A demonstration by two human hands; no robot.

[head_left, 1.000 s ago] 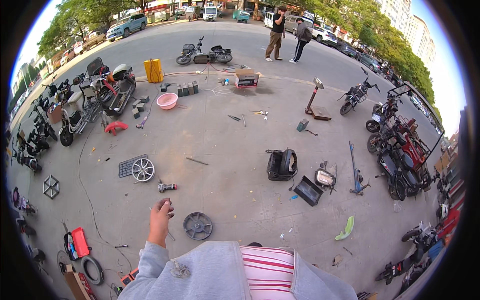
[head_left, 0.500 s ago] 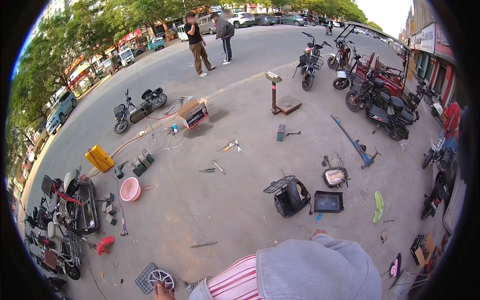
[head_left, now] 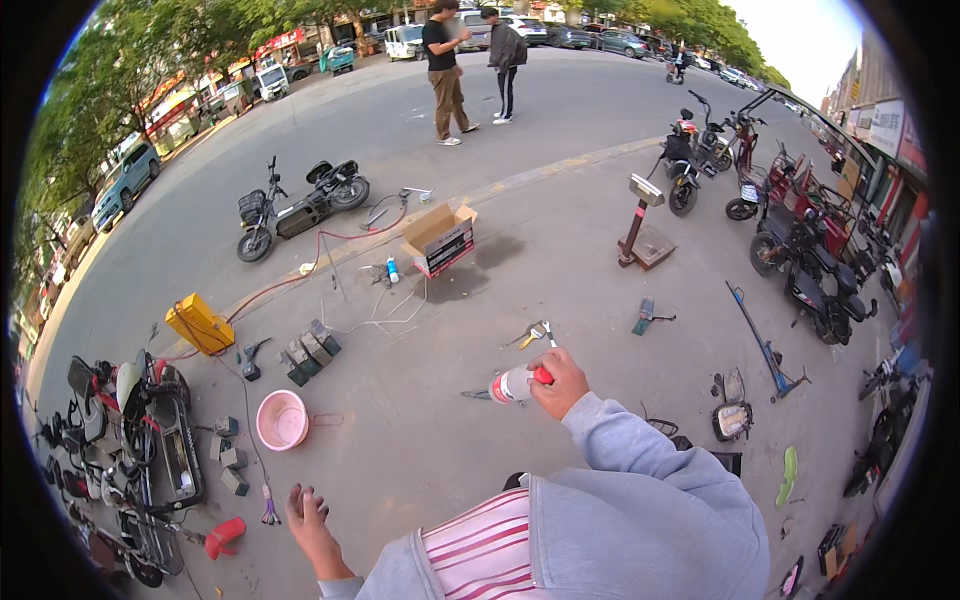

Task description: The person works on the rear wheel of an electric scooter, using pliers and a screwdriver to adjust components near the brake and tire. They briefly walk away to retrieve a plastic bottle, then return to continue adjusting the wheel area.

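A clear bottle (head_left: 511, 386) with a red label is held in the right hand (head_left: 560, 384), its fingers closed around the end with the red cap (head_left: 543, 376), and the body of the bottle is tilted out to the left of that hand. Whether any liquid is contained in it cannot be made out with confidence at this size. The left hand (head_left: 312, 522) is held loosely open, fingers parted and slightly bent, with nothing in its grasp. Just ahead of the left hand, a pink basin (head_left: 282, 420) is set on the pavement (head_left: 400, 440), and to that hand's left a cable (head_left: 262, 470) and a red curved part (head_left: 224, 538) are seen. Farther ahead of it, a row of dark blocks (head_left: 311, 352), a drill (head_left: 251, 362) and a yellow case (head_left: 201, 324) are grouped. Pliers (head_left: 474, 394) are partly hidden behind the bottle, left of the right hand, while yellow-handled tools (head_left: 535, 335) are laid just beyond it. Well ahead of the right hand, an open cardboard box (head_left: 440, 242) is seen to the left, and a platform scale (head_left: 648, 245) is placed to the right.
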